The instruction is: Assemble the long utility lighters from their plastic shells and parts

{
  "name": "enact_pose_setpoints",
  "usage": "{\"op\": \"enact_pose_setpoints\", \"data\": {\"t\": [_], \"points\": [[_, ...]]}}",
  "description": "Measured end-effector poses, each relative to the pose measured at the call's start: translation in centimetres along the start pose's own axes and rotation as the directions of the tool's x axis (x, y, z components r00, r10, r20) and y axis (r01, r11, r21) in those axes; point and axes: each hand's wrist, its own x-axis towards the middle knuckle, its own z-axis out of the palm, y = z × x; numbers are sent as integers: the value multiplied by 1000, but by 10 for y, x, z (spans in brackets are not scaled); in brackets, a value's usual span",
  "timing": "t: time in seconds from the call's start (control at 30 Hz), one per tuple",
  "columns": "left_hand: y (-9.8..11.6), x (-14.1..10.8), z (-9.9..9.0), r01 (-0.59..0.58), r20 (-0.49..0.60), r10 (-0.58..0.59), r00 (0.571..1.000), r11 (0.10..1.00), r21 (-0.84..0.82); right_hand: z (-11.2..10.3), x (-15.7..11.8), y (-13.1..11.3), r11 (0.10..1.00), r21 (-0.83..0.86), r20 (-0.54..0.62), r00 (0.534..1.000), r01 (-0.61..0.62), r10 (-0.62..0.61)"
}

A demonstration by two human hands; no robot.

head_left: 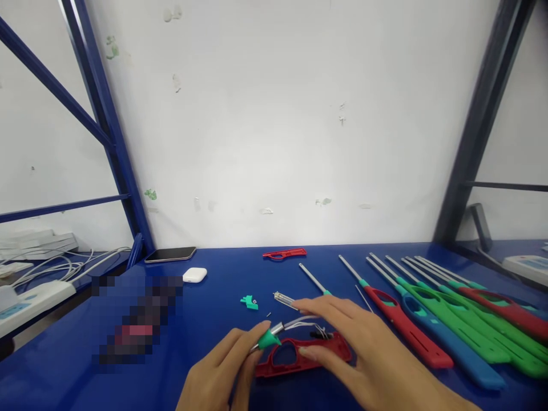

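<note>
My left hand [226, 365] pinches a green nozzle collar [268, 340] with a short metal tube [278, 328] in it. Pale wires [302, 323] run from the tube toward a small black part [320, 333]. Below them, a red lighter casing half [285, 365] lies on the table, its inside showing. Over that casing, my right hand [355, 337] is spread, thumb touching the casing and fingers stretched forward. A clear fuel tank [284, 299] lies at its fingertips; whether they touch it I cannot tell. A loose green trigger piece [249, 302] sits farther left.
Several long-necked lighters, among them a red one [406, 325] and a blue one [454, 337], line the right side. Another red casing half [285, 254] lies near the wall. A metal tube [314, 278], white case [194, 275], phone [170, 254] and power strip [38, 305] are also around.
</note>
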Motion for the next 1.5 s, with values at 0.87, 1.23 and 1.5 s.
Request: {"op": "enact_pose_setpoints", "data": {"t": [0.87,1.23,1.5], "points": [[-14,5,-5,225,225,-193,955,967,-124,44,-23,20,1000,0,-25,1000,15,-15],[-26,4,-6,259,102,-254,962,966,-29,41,-24,22,987,-77,-169,977,-142,127],[-37,-3,-1,262,170,-268,948,963,57,26,-12,19,989,-150,-136,991,-20,0]]}}
